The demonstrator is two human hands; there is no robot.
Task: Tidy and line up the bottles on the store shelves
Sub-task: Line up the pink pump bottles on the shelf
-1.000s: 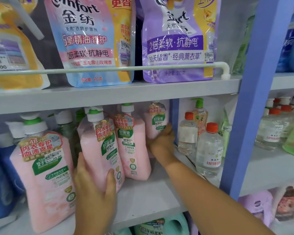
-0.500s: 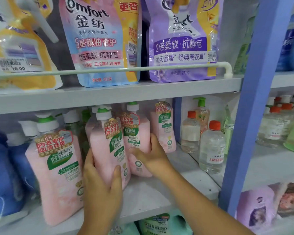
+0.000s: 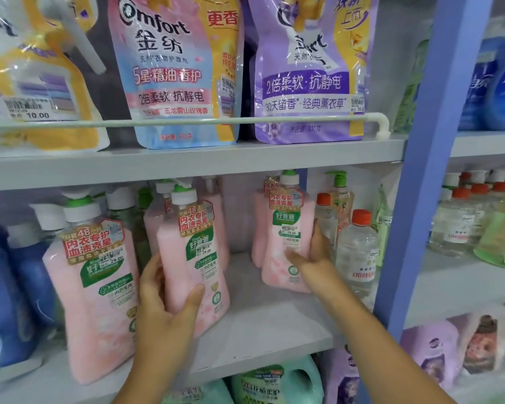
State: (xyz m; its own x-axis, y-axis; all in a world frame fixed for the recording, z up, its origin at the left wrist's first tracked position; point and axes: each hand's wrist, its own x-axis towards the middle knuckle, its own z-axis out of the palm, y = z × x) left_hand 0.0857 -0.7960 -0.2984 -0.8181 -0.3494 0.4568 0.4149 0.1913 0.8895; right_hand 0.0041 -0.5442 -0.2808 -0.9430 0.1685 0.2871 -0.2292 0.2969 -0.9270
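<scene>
Middle shelf (image 3: 263, 325), grey: pink pump bottles, at least five countable. One large pink bottle (image 3: 96, 290) at front left, standing free. One middle pink bottle (image 3: 193, 263), gripped by the left hand (image 3: 164, 313), thumb across its lower front, fingers curled behind. At least one rear pink bottle (image 3: 152, 220) directly behind it; exact count hidden. One right pink bottle (image 3: 286, 237), held by the right hand (image 3: 312, 258), fingers wrapped round its right side, thumb across the front; one further pink bottle (image 3: 257, 225) close behind it to the left. A bare gap of shelf lies between the middle and right bottles. Just beside the right hand: two clear bottles with orange caps, the front clear bottle (image 3: 357, 252) and the back clear bottle (image 3: 324, 217), plus one green-pump bottle (image 3: 340, 193). Far left: blue bottles (image 3: 9, 287), number unclear. Upper shelf: three refill pouches behind a white rail (image 3: 187, 121): yellow pouch (image 3: 44, 83), pink-blue pouch (image 3: 172, 71), purple pouch (image 3: 306, 77).
</scene>
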